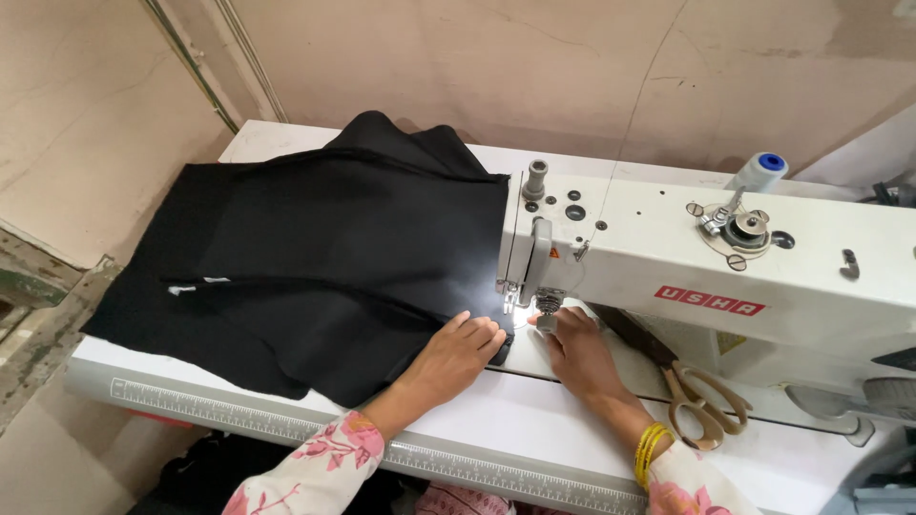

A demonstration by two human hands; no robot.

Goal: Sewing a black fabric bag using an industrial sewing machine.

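Observation:
A large black cloth [315,257] lies spread over the left half of a white sewing table [534,420]. My left hand [458,355] rests flat on the cloth's right edge, fingers pointing toward the needle. My right hand [577,348] lies on the table just under the presser foot [546,307] of a white sewing machine [706,257], fingertips at a small black piece of cloth [503,347] between the two hands. Neither hand grips anything that I can see; both press down on the fabric. A lamp lights the needle area.
Tan-handled scissors [692,396] lie on the table to the right of my right hand, under the machine arm. A ruler strip [286,424] runs along the table's front edge. A thread spool with a blue cap [760,172] stands on top of the machine. A pink wall stands behind.

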